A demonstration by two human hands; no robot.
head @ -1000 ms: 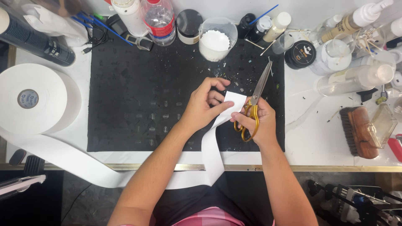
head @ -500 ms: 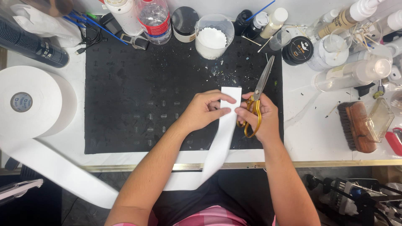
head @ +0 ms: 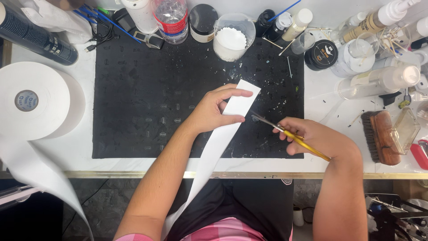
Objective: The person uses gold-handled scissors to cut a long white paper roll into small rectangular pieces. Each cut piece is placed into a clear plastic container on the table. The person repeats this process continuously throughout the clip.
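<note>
My left hand [head: 218, 109] pinches the free end of a long white strip [head: 240, 103] over the black mat [head: 147, 102]. The strip runs down off the table's front edge, loops below, and leads back to a big white roll [head: 33, 100] at the left. My right hand [head: 312, 138] grips yellow-handled scissors [head: 285, 131], lying nearly flat. Their blade tips touch the strip's right edge just below my left fingers. I cannot tell how far apart the blades are.
Along the back stand a clear cup of white pieces [head: 229, 38], a water bottle [head: 170, 18], jars and spray bottles. A dark can [head: 35, 38] lies at the far left. A wooden brush [head: 379, 136] rests at the right on the white table [head: 339, 156].
My right hand has dropped the scissors from pointing upward to nearly level and swung out to the right, so the tips meet the strip's edge. My left hand lifted the strip's end higher.
</note>
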